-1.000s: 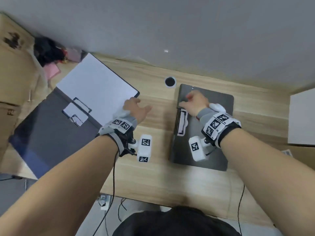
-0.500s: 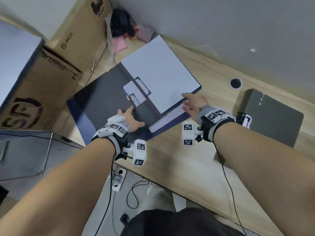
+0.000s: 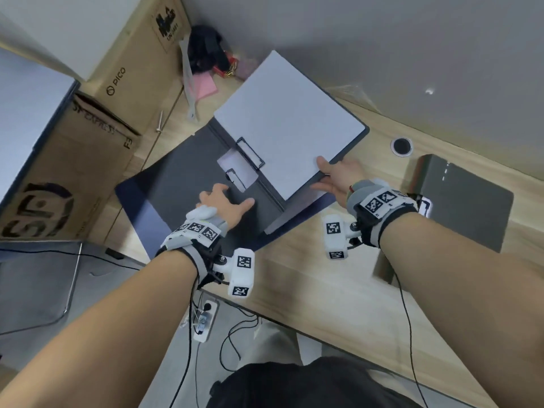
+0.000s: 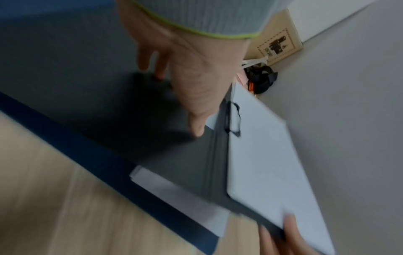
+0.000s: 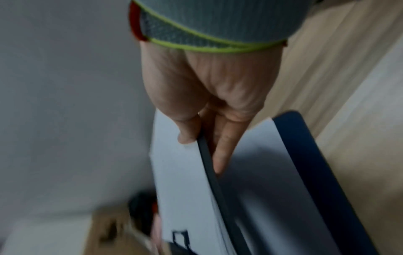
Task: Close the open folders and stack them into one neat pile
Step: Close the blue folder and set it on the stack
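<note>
An open dark folder [image 3: 176, 195] lies at the desk's left end, with white paper [image 3: 288, 122] clipped to its right half. My left hand [image 3: 223, 201] rests on the left inner panel with its fingers spread; the left wrist view shows the hand [image 4: 191, 69] touching that grey panel [image 4: 87, 103]. My right hand [image 3: 335, 178] pinches the right cover's near edge, thumb on the paper and fingers underneath, and that half is tilted up off the desk. In the right wrist view the hand [image 5: 209, 103] holds the dark cover edge [image 5: 209, 163]. A closed grey folder [image 3: 465, 201] lies flat to the right.
Cardboard boxes [image 3: 73, 160] stand left of the wooden desk [image 3: 323, 290]. A black item and pink notes [image 3: 206, 51] sit at the desk's far left corner by the wall. A round cable hole [image 3: 401, 146] lies between the folders. A power strip [image 3: 203, 322] and cables are on the floor.
Both hands left the closed grey folder and moved left to the open one. The right hand took hold of the right cover and raised it; the left hand settled on the left panel.
</note>
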Available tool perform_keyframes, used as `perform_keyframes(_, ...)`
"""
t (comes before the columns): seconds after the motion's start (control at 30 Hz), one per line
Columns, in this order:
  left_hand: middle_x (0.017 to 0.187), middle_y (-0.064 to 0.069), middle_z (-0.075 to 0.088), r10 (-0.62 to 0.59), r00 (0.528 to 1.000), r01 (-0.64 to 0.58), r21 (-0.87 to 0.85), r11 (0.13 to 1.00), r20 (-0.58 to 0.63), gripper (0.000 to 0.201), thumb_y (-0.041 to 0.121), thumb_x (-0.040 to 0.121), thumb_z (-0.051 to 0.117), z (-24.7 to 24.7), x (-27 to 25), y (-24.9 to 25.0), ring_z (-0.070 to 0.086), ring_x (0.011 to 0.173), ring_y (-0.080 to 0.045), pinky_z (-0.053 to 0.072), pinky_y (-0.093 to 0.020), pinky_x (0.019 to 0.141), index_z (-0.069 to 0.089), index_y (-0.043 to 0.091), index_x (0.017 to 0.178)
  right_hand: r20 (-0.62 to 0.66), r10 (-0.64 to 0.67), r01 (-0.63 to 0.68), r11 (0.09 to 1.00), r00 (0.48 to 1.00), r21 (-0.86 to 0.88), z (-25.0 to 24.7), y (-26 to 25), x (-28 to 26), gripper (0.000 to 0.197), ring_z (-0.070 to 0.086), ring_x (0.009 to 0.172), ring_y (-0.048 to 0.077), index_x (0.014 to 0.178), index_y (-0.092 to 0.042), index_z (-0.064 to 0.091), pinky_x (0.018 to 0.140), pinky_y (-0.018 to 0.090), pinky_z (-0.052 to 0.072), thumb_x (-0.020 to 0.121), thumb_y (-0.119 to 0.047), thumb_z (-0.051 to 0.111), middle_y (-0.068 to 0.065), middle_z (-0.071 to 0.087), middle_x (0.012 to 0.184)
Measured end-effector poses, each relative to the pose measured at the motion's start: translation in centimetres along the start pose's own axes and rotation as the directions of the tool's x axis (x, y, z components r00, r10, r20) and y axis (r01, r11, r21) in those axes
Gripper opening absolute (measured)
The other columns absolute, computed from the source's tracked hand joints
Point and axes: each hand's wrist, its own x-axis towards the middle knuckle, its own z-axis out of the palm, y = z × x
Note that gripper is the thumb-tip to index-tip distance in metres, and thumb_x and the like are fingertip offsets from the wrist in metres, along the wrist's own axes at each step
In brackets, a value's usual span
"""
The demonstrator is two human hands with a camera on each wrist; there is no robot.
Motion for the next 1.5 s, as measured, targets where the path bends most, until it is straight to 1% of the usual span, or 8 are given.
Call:
perform_keyframes(0.17,0.147,-0.018,0.038,-0.191,0.972,0.193,-0.002,0.981,-0.14,0.111,0.078,0.067,0.068,-1.2,-1.1,2.2,0.044,0.13,-0.04,0.038,-0.05,0.105,0.028,0.015,0.149,-0.038,-0.045,0.048,0.996,0.998,0.073,-7.8,-0.1,-2.0,0.016,0.071,0.094,0.027,0.11,-0.017,0.059,0.083,0.046,0.056,0.095,-0.017,0.062,0.007,0.071,0.115)
perform_keyframes(0.57,0.146,-0.01,0.046,-0.246,0.951,0.171,0.344,0.923,0.187,0.132,0.101,0.049,0.047,2.0,-3.7,4.5,0.058,0.125,-0.032,0.042,-0.04,0.077,0.045,0.011,0.146,-0.186,-0.049,0.054,0.998,0.981,0.022,-17.9,3.9,-5.8,0.003,0.067,0.105,0.03,0.093,-0.014,0.063,0.09,0.04,0.055,0.093,-0.011,0.064,0.015,0.068,0.116)
perform_keyframes(0.7,0.14,-0.005,0.057,-0.235,0.947,0.144,0.367,0.919,0.218,0.165,0.108,0.002,0.031,4.2,-1.5,2.9,0.063,0.114,-0.029,0.045,-0.036,0.078,0.05,0.022,0.141,-0.11,-0.16,0.155,0.987,0.981,-0.053,-18.6,4.1,-6.8,0.016,0.066,0.11,0.027,0.097,-0.016,0.068,0.102,0.042,0.05,0.088,-0.003,0.068,0.007,0.07,0.11)
perform_keyframes(0.83,0.148,-0.015,0.051,-0.16,0.958,0.109,0.214,0.971,0.238,0.081,0.088,0.079,0.038,2.7,-6.2,5.1,0.053,0.129,-0.038,0.045,-0.045,0.103,0.042,0.04,0.144,0.162,-0.203,0.245,0.916,0.966,-0.317,-17.7,2.9,-8.6,0.028,0.063,0.098,0.012,0.099,-0.03,0.065,0.099,0.028,0.045,0.078,-0.02,0.08,-0.007,0.068,0.103)
perform_keyframes(1.0,0.156,-0.018,0.041,-0.288,0.947,0.313,-0.602,0.735,0.141,0.087,0.07,0.098,0.019,3.5,-6.0,6.6,0.042,0.142,-0.034,0.03,-0.043,0.116,0.035,0.005,0.153,0.5,0.069,0.431,0.414,0.863,-0.802,-16.0,5.2,-7.6,0.114,0.018,0.147,0.007,0.152,-0.043,0.022,0.119,0.025,0.014,0.059,-0.05,0.087,-0.012,0.016,0.161)
perform_keyframes(1.13,0.113,-0.003,0.071,-0.259,0.955,0.245,-0.882,0.403,0.147,0.091,0.085,0.085,0.03,2.3,-6.6,7.8,0.071,0.088,-0.028,0.055,-0.028,0.068,0.059,0.015,0.136,0.458,0.188,0.385,0.325,0.869,-0.864,-14.5,6.7,-7.5,0.115,0.007,0.152,0.014,0.153,-0.044,0.015,0.119,0.032,0.016,0.062,-0.054,0.085,-0.012,-0.002,0.165)
perform_keyframes(1.33,0.108,-0.017,0.075,-0.043,0.998,0.066,-0.719,0.692,0.05,0.021,0.03,0.091,0.07,1.5,-7.3,9.9,0.067,0.061,-0.027,0.049,-0.022,0.044,0.063,0.012,0.083,0.436,0.16,0.366,0.339,0.885,-0.867,-12.3,5.5,-7.8,0.118,0.007,0.153,0.016,0.154,-0.04,0.012,0.121,0.037,0.017,0.059,-0.069,0.077,-0.008,-0.001,0.165)
perform_keyframes(1.5,0.094,-0.021,0.072,0.138,0.99,-0.091,-0.759,0.645,-0.001,0.014,0.005,0.087,0.063,-0.3,-9.3,14.5,0.064,0.06,-0.028,0.054,-0.021,0.046,0.064,0.003,0.1,0.456,0.006,0.426,0.346,0.89,-0.836,-10.7,2.4,-9.5,0.108,0.032,0.143,0.022,0.156,-0.027,0.005,0.109,0.034,0.035,0.075,-0.052,0.071,-0.002,0.025,0.16)
